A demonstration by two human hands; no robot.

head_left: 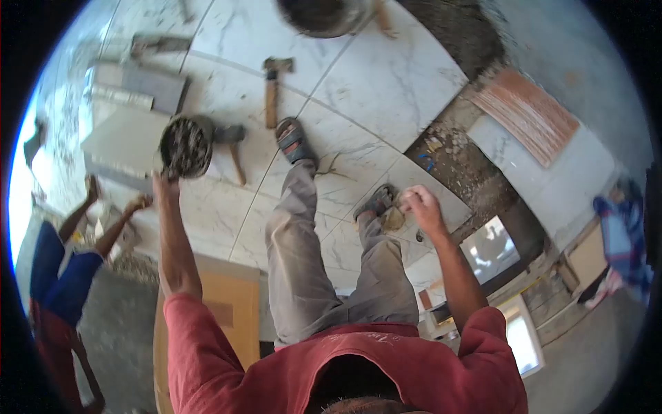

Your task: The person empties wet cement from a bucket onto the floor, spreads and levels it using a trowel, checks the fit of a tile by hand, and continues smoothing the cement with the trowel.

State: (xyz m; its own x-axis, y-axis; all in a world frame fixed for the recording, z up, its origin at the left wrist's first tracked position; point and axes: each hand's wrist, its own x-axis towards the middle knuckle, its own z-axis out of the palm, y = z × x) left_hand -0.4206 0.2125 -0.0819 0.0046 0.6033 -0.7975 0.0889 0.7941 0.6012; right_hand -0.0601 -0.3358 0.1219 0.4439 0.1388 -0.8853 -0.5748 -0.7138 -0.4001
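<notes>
My left hand (165, 185) is closed on the near edge of a dark bucket (205, 155), which holds lumpy grey mortar (185, 146). To the bucket's right, a mallet (231, 136) with a dark head lies on the tiles. A hammer (272, 96) with a wooden handle rests farther up, beyond my sandalled left foot. My right hand (422, 205) is raised with curled fingers; whether anything is inside them is hidden. Just left of it, near my right foot, shows a yellowish lump (393, 219).
White marbled tiles (358, 138) cover the floor, with an untiled rubble strip (448, 152) at right. Stacked tiles (124, 134) lie left. Another bucket (321, 17) stands ahead. A ridged reddish tile (531, 114) lies right. Another person (62, 276) is at left.
</notes>
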